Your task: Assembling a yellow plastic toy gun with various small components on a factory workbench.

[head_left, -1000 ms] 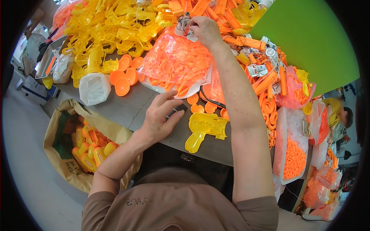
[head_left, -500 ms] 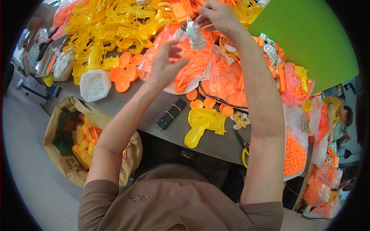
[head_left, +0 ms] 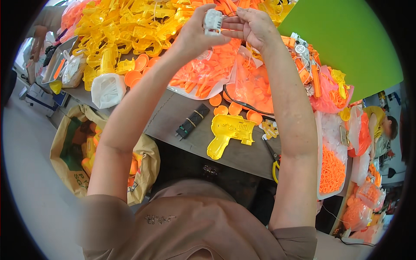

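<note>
Over the far side of the table, my left hand (head_left: 196, 32) is closed round a small white plastic mechanism (head_left: 212, 21) with moulded slots. Just right of it, my right hand (head_left: 256, 29) pinches a thin dark wire (head_left: 229, 16) that runs toward the mechanism; its other fingers are stretched out. Nearer to me lies a yellow toy-gun half shell (head_left: 229, 133), inner side up. Left of that shell is a black bundle (head_left: 193, 121) bound with a band. Several orange cups (head_left: 235, 108) sit just beyond the shell.
Yellow shells (head_left: 130, 30) are heaped at the far left. Clear bags of orange parts (head_left: 203, 73) fill the middle. Scissors (head_left: 274, 160) lie by my right forearm. A paper sack (head_left: 65, 151) stands at the left, a tray of orange rings (head_left: 332, 173) at the right.
The white mechanism, which hung by its wires from my right hand, is now in my left hand. My left hand has moved up and right and closed round it.
</note>
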{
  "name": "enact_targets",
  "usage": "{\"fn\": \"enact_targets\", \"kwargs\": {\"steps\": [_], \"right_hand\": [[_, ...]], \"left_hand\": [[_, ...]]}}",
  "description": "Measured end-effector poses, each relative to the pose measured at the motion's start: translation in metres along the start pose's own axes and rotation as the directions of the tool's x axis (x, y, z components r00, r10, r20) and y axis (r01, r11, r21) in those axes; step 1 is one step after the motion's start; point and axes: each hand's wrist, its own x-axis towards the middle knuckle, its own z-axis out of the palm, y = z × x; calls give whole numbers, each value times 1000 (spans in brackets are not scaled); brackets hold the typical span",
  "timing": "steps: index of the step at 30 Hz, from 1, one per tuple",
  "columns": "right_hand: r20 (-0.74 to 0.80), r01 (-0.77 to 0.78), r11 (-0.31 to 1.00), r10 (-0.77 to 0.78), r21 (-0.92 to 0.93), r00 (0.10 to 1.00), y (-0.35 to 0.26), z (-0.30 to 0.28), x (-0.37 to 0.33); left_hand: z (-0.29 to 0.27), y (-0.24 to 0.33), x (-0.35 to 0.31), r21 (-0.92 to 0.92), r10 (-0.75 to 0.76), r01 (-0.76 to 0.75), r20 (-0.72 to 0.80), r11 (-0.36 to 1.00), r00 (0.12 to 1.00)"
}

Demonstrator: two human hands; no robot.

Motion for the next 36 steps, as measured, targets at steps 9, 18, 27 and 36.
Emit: {"fn": "enact_targets", "kwargs": {"steps": [9,18,27,36], "right_hand": [[-64,56,942,-82,-332,995,6,6,-21],[170,328,254,-493,-910,853,86,8,-15],[448,493,-86,-574,-866,685,67,6,2],[379,382,-52,-307,-923,873,0,18,-25]], "left_hand": [[-46,37,46,-667,-291,308,140,679,946],[-54,-7,34,-579,-153,385,409,719,900],[-83,-20,18,-617,-356,447,275,647,893],[-83,7,0,-666,-213,404,352,627,911]]}}
